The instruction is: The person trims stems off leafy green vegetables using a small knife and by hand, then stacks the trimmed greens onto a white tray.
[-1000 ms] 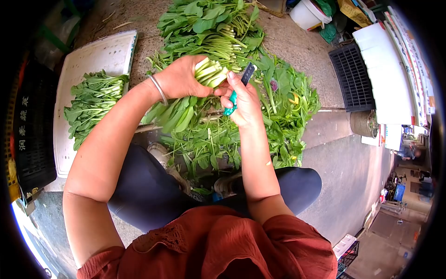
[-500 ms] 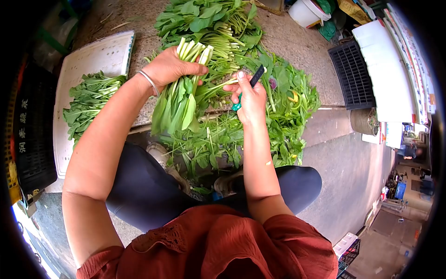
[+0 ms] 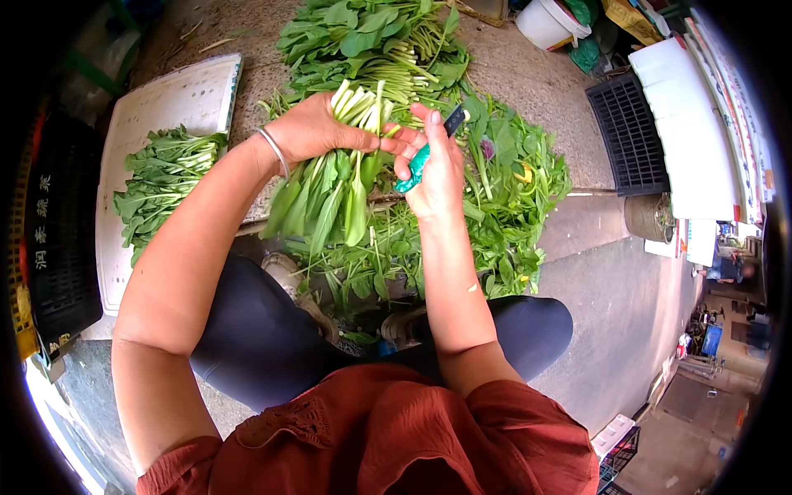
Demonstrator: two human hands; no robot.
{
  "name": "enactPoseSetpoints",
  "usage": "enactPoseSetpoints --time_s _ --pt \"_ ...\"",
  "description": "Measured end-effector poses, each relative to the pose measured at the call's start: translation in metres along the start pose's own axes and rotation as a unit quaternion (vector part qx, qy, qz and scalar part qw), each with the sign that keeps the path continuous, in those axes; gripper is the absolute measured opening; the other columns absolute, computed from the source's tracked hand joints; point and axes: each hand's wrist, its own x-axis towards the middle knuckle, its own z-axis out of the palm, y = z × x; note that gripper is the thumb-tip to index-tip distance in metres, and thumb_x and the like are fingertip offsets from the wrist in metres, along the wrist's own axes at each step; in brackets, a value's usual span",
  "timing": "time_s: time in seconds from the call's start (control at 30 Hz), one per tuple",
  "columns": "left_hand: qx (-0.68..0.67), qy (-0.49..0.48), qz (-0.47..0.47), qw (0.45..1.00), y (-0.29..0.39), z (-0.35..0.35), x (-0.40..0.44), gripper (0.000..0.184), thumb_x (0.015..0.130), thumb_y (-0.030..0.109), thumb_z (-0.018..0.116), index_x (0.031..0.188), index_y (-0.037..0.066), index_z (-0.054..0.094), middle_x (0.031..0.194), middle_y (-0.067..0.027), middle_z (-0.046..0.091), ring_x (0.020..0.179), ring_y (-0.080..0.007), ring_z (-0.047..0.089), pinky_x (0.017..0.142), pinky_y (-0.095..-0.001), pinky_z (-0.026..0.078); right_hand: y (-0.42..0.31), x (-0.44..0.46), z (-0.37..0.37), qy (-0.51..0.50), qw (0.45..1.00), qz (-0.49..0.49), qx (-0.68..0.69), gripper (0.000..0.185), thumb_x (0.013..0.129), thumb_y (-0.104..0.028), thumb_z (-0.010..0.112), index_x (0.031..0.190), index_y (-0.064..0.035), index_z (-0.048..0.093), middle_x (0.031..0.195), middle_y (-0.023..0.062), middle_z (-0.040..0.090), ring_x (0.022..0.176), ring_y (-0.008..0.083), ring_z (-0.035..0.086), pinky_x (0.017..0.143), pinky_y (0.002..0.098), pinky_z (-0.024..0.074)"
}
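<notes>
My left hand (image 3: 309,128), with a silver bangle at the wrist, grips a bunch of leafy greens (image 3: 330,194), pale cut stems up and leaves hanging down. Close beside it, my right hand (image 3: 433,161) holds a knife (image 3: 454,120) with a dark blade and a green-wrapped handle (image 3: 414,169); its fingertips reach the stems of the bunch. Behind my hands lies a pile of greens (image 3: 363,41) with stems to the right. Loose leaves (image 3: 511,198) spread to the right and below. Another bunch (image 3: 169,177) lies on the white foam tray (image 3: 173,103) at left.
Black crates (image 3: 66,239) stand at the far left. A black crate (image 3: 629,136) and white foam boxes (image 3: 689,124) are on the right, near a woven basket (image 3: 648,218). At the back right is a white bucket (image 3: 550,23).
Since half a second ago, my hands have come together at the bunch. The stem that was in my right hand's fingers now stands against the bunch in my left hand.
</notes>
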Motion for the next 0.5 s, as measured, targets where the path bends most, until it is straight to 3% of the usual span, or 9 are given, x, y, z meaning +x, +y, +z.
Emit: enactPoseSetpoints --time_s 0.07,0.13,0.17,0.27,0.3,0.33,0.4,0.47,0.5 --pt "-0.022 -0.007 -0.004 1.000 -0.001 -0.004 0.002 0.036 0.070 0.005 0.070 0.103 0.002 0.056 0.094 -0.0065 0.063 0.085 -0.0108 0.059 0.080 -0.0240 0.047 0.002 0.000 0.001 0.000 1.000 -0.017 -0.003 0.033 0.086 -0.023 0.056 0.106 -0.0004 0.045 0.081 0.0121 0.060 0.063 0.0155 0.061 0.038 0.0176 0.0357" --pt "-0.021 0.005 -0.003 1.000 -0.005 -0.005 0.003 0.038 0.068 0.007 0.072 0.102 0.001 0.057 0.091 -0.0070 0.064 0.082 -0.0124 0.059 0.078 -0.0244 0.047 0.006 0.000 -0.002 -0.019 0.987 -0.075 -0.144 0.032 0.081 -0.014 0.062 0.106 0.0013 0.048 0.081 0.0104 0.060 0.065 0.0139 0.061 0.038 0.0171 0.0361" --pt "0.040 0.039 0.000 0.998 -0.008 -0.007 0.005 0.039 0.067 0.009 0.073 0.102 0.002 0.057 0.090 -0.0049 0.063 0.080 -0.0112 0.058 0.076 -0.0241 0.046 0.006 0.000 -0.002 0.037 0.982 -0.086 -0.163 0.023 0.078 -0.005 0.063 0.098 0.0017 0.054 0.080 0.0082 0.060 0.065 0.0127 0.060 0.038 0.0169 0.0359" --pt "0.141 0.094 0.013 0.986 -0.008 -0.006 0.004 0.040 0.066 0.011 0.076 0.100 0.002 0.057 0.087 -0.0027 0.062 0.077 -0.0097 0.056 0.074 -0.0238 0.046 0.012 0.014 -0.022 0.140 0.914 -0.263 -0.276 0.017 0.076 -0.004 0.064 0.092 0.0001 0.058 0.077 0.0064 0.061 0.062 0.0101 0.058 0.047 0.0196 0.0442" --pt "0.180 0.111 0.023 0.977 -0.007 -0.006 0.003 0.041 0.064 0.012 0.077 0.098 0.001 0.056 0.085 -0.0027 0.062 0.075 -0.0094 0.055 0.073 -0.0237 0.045 0.004 0.009 -0.017 0.169 0.892 -0.246 -0.341 0.017 0.076 -0.003 0.065 0.091 0.0022 0.059 0.080 0.0071 0.062 0.064 0.0100 0.057 0.060 0.0229 0.0492" --pt "0.179 0.111 0.022 0.977 -0.008 -0.006 0.003 0.041 0.064 0.012 0.077 0.098 0.001 0.056 0.085 -0.0027 0.062 0.075 -0.0094 0.055 0.073 -0.0237 0.045 0.002 0.008 -0.013 0.169 0.891 -0.245 -0.342 0.017 0.076 -0.003 0.065 0.091 0.0022 0.059 0.080 0.0071 0.062 0.064 0.0100 0.057 0.060 0.0229 0.0492" --pt "0.239 0.115 0.048 0.963 -0.009 -0.004 0.003 0.046 0.059 0.015 0.078 0.097 -0.001 0.057 0.085 -0.0096 0.064 0.074 -0.0168 0.059 0.074 -0.0279 0.046 0.000 0.004 -0.008 0.079 0.940 -0.161 -0.289 0.019 0.074 -0.003 0.066 0.091 0.0015 0.060 0.076 0.0064 0.061 0.061 0.0097 0.056 0.055 0.0210 0.0468" --pt "0.251 0.116 0.074 0.958 -0.011 -0.002 0.004 0.045 0.058 0.013 0.078 0.096 0.000 0.057 0.082 -0.0099 0.064 0.073 -0.0171 0.059 0.073 -0.0277 0.046 -0.004 -0.001 0.001 0.029 0.965 -0.067 -0.253 0.027 0.074 -0.004 0.068 0.098 0.0027 0.058 0.076 0.0069 0.060 0.061 0.0092 0.056 0.048 0.0194 0.0437" --pt "0.251 0.101 0.071 0.960 -0.009 0.001 0.004 0.042 0.060 0.012 0.077 0.095 0.000 0.056 0.082 -0.0063 0.062 0.073 -0.0130 0.055 0.072 -0.0265 0.045 -0.002 0.000 0.001 0.024 0.968 -0.044 -0.247 0.029 0.074 -0.005 0.068 0.099 0.0028 0.058 0.076 0.0064 0.060 0.060 0.0087 0.056 0.046 0.0184 0.0418"
